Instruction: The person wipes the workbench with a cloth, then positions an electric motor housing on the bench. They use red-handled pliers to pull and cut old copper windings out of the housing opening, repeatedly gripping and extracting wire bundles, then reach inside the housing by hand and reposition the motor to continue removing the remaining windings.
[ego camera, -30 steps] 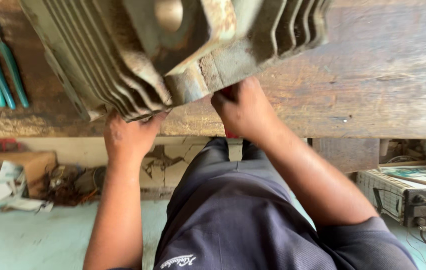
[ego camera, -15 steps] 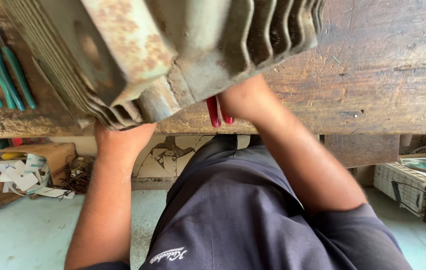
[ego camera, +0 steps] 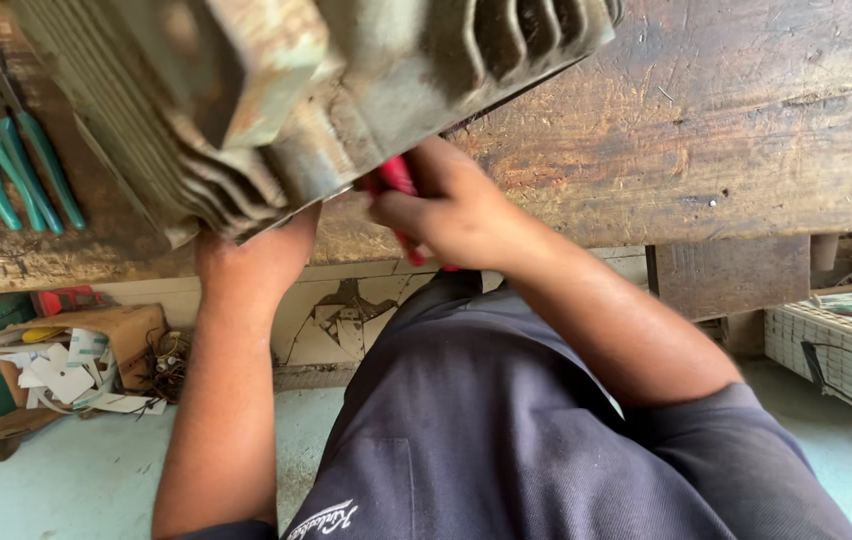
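A large finned metal housing (ego camera: 276,100), grey-green with rust, rests on a worn wooden workbench (ego camera: 726,130) right in front of me. My left hand (ego camera: 251,262) is pressed against its lower near side; the fingers are hidden under the fins. My right hand (ego camera: 451,215) is closed around a red-handled tool (ego camera: 398,180) held against the housing's lower edge. The tool's working end is hidden behind the housing.
Green-handled pliers (ego camera: 16,150) lie on the bench at the far left. Below the bench a cardboard box of paper scraps (ego camera: 76,355) sits on the floor at left, and a slatted crate (ego camera: 836,350) stands at right. My dark trousers (ego camera: 506,430) fill the lower middle.
The housing has shifted and tilted in view, now filling more of the upper left. My right hand has drawn back toward me, showing more of the red handle. My left hand stays underneath.
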Tool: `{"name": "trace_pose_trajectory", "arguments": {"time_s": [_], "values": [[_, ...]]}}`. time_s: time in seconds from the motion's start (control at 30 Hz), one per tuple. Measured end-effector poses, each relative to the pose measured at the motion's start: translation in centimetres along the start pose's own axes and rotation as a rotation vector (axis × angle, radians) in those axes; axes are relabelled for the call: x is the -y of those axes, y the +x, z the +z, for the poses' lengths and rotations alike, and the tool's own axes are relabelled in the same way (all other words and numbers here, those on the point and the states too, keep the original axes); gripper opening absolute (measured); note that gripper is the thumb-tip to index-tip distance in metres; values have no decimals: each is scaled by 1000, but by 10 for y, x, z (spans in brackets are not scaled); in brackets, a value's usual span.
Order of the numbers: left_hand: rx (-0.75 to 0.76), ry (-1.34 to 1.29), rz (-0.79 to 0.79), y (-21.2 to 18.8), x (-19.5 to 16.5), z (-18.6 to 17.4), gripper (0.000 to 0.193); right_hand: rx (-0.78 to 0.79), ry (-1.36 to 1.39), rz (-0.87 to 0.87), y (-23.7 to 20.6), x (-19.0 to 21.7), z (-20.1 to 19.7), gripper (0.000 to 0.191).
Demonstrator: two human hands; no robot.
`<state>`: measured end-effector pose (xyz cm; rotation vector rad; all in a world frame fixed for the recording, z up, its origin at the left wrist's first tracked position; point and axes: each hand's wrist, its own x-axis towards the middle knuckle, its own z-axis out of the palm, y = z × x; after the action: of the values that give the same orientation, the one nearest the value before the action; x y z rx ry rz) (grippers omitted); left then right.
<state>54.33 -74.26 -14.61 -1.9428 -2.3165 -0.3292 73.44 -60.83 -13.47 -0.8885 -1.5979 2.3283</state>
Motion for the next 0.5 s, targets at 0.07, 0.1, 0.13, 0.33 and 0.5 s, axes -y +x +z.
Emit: {"name": "trace_pose_trajectory", "arguments": {"time_s": [0.07,0.1,0.13,0.33,0.5], "values": [[83,-22,-103,-1,1,2,25,-5,70,87,-16,-11,-12,48],[83,-67,-119,-2,2,3,25,-6,101,75,-22,-17,-18,52],[86,-112,-136,-4,2,4,24,-6,135,68,-27,-23,-22,57],[-29,-159,-196,-12,2,11,28,-46,194,6,-11,-48,-30,54],[-3,-148,-347,-11,1,15,45,-91,295,-11,13,-53,-31,50]]}}
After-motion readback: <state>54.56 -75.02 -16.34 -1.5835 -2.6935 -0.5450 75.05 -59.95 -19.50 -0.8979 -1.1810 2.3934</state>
